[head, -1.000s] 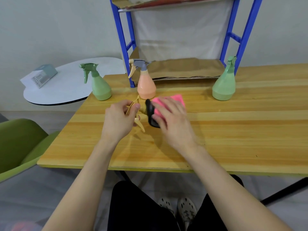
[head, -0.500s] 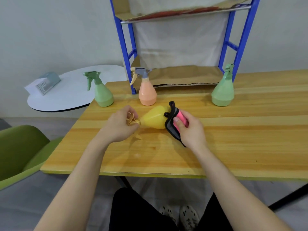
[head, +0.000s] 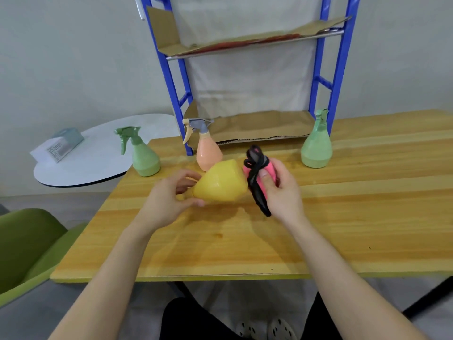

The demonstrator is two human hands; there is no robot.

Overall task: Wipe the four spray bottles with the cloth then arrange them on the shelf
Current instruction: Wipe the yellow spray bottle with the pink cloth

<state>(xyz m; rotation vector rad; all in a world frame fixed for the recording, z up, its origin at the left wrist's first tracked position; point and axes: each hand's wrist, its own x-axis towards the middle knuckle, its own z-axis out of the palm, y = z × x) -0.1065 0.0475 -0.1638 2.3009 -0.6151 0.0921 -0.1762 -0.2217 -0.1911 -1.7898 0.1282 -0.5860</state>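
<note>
- We see the yellow spray bottle (head: 221,181) held tipped on its side above the wooden table (head: 343,217), its wide base turned toward our right; its spray head is hidden behind our left hand.
- Our left hand (head: 169,201) is closed around the bottle's narrow neck end, fingers curled over it and thumb beneath.
- Our right hand (head: 282,192) is clenched on the pink and black cloth (head: 257,176), bunched up, with the thumb pressed on the pink part; the cloth sits right at the bottle's base, and we cannot tell whether it touches.
- 3 other bottles stand upright on the table: a peach spray bottle (head: 207,153) with a grey head just behind the yellow one, a green spray bottle (head: 143,157) near the left edge, and a second green spray bottle (head: 316,148) to the right, beside a post of the shelf.
- The blue shelf (head: 321,77) stands at the back of the table, its levels lined with brown cardboard.
- We can read no writing on any bottle.
- On the white round table (head: 98,158) to the left lies a small box (head: 58,147); its print is too blurred to read.
- A green chair (head: 24,246) sits at lower left.
</note>
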